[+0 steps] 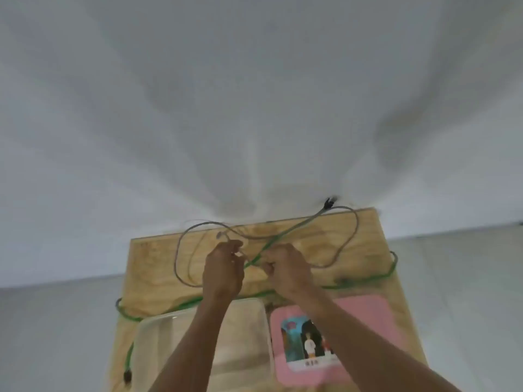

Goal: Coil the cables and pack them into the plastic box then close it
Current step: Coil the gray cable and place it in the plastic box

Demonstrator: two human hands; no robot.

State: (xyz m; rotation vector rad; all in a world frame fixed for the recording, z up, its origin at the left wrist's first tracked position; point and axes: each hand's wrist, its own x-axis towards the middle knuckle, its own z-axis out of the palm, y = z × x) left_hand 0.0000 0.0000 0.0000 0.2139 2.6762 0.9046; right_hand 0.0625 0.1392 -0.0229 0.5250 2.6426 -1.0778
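A thin grey cable [343,244] lies in loose loops across the far half of a small wooden table [150,256]. My left hand [223,274] and my right hand [287,268] are close together over the table's middle, each pinching part of the grey cable. A green cable [365,280] runs across the table behind my wrists, hangs over both side edges and rises between my hands. Its dark plug [128,376] dangles at the left. A clear plastic box [150,343] stands open near me, under my left forearm. Its pink lid [376,312] lies flat to the right.
The table stands against a white wall [254,94], with a grey floor [51,335] on both sides. A dark connector [328,203] sticks up at the table's far edge. The pink lid carries a picture label [297,343].
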